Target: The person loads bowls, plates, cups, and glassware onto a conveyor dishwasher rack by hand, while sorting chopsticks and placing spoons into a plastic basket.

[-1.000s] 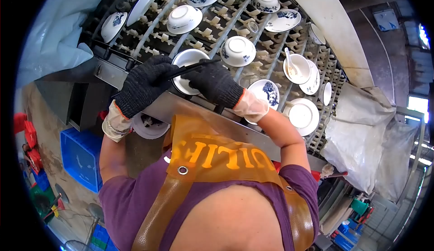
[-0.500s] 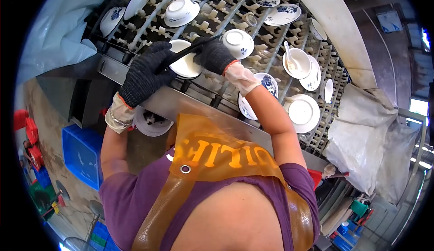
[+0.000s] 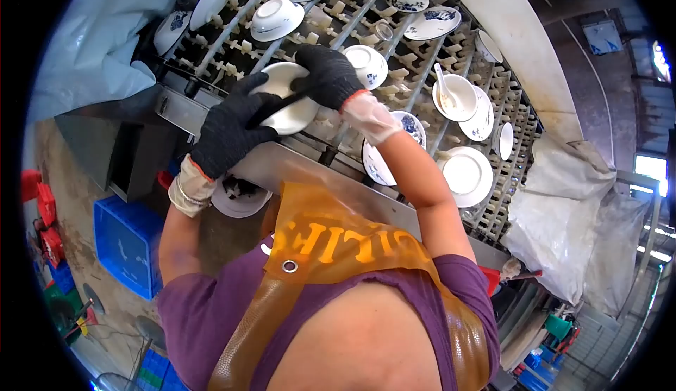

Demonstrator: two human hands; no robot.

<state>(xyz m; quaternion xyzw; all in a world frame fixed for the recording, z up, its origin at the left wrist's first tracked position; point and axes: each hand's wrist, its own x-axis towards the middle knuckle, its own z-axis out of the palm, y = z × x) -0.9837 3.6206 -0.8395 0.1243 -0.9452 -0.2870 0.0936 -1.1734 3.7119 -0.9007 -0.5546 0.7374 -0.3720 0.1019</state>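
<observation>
My left hand (image 3: 232, 123), in a black knit glove over a pale one, closes on a long dark bundle of sticks, likely chopsticks (image 3: 280, 110), blurred by motion. The bundle slants across a white bowl (image 3: 292, 118) whose cream inside faces up, at the rack's near edge. My right hand (image 3: 327, 78), gloved the same way, is closed at the bundle's other end, its fingers curled above the bowl. An upturned white bowl (image 3: 366, 66) sits just right of that hand. Below my right wrist lies a blue-patterned plate (image 3: 380, 164), partly hidden by my forearm.
The pegged conveyor rack (image 3: 320, 18) carries several bowls and plates, among them a bowl with a white spoon (image 3: 443, 88). A metal edge (image 3: 331, 180) runs before my apron. Below left are a white basin (image 3: 239, 204) and a blue crate (image 3: 127, 247). Plastic sheeting (image 3: 556, 194) hangs right.
My right hand has shifted slightly left and up. The bundle has dropped lower across the bowl, and more of the bowl shows. The dishes on the rack have shifted slightly left in view.
</observation>
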